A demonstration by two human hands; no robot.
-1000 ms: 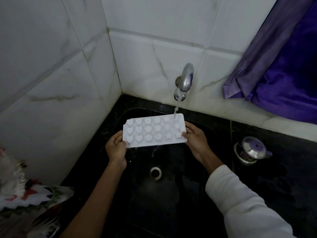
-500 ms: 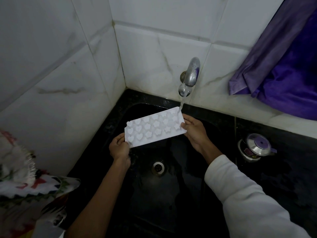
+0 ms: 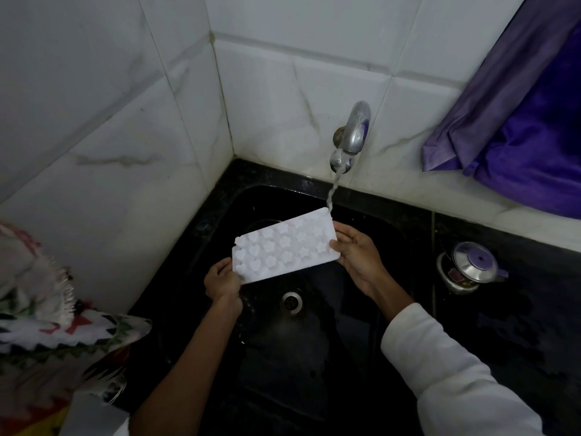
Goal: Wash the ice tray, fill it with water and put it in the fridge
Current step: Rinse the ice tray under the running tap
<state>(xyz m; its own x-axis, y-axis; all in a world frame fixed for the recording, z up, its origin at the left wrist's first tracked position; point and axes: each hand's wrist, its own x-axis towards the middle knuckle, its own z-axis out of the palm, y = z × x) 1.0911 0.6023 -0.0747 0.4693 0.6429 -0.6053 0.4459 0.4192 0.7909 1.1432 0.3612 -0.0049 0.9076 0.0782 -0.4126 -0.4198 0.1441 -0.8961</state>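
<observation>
Two hands grip one white ice tray (image 3: 284,245) over the black sink (image 3: 371,309): left hand (image 3: 222,282) at its near-left end, right hand (image 3: 356,254) at its right end. One tap (image 3: 352,136) streams water onto its far-right corner; one steel pot (image 3: 468,267) stands right.

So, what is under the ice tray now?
Below the ice tray lies the black sink, with its drain visible nearer the camera. The basin part directly beneath the tray is covered by it.
</observation>
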